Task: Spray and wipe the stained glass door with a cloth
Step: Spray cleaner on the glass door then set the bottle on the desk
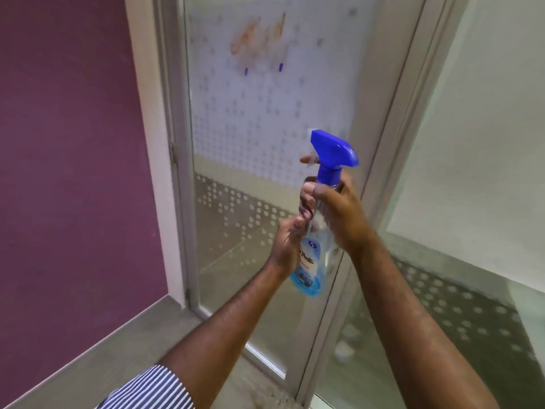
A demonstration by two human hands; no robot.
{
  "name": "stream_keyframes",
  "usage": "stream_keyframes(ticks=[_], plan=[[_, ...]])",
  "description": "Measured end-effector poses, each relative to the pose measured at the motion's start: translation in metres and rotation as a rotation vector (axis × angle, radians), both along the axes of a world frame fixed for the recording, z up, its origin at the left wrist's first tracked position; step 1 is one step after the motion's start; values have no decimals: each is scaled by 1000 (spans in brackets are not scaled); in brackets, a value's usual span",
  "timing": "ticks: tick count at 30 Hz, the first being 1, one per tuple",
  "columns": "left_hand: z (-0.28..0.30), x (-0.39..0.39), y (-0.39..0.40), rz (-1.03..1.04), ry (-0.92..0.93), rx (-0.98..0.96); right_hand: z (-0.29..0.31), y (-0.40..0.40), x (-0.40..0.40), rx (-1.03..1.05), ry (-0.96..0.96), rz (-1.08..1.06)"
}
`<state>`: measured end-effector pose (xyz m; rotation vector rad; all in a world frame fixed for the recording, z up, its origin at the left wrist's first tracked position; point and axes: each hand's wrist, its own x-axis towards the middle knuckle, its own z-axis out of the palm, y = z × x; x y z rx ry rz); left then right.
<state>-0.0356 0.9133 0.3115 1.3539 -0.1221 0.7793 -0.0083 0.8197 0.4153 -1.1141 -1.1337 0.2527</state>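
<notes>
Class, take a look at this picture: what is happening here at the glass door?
A person stands at a frosted glass door holding a spray bottle with a blue trigger head. The right hand grips the bottle's neck, one finger reaching to the trigger, and the left hand holds its lower body. Brownish stains sit high on the glass, above the nozzle. No cloth is in view.

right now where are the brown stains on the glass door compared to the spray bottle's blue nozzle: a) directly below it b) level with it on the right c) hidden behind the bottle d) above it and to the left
d: the brown stains sit high on the glass door, above and left of the spray bottle.
</notes>
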Motion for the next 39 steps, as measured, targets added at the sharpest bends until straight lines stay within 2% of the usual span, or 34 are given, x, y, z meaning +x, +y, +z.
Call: stream_keyframes(ticks=[6,12,20,28,34,39], plan=[[15,-6,75,169,8,26,9,89,15,-14,-36,102],[14,31,159,328,6,25,14,174,53,18,-15,136],[53,99,260,382,75,122,42,274,124,95,45,188],[78,160,335,306,96,104,62,344,179,141,33,91],[91,203,385,177,114,67,68,388,208,184,20,-194],[100,236,417,2,57,74,79,420,224,210,5,-312]])
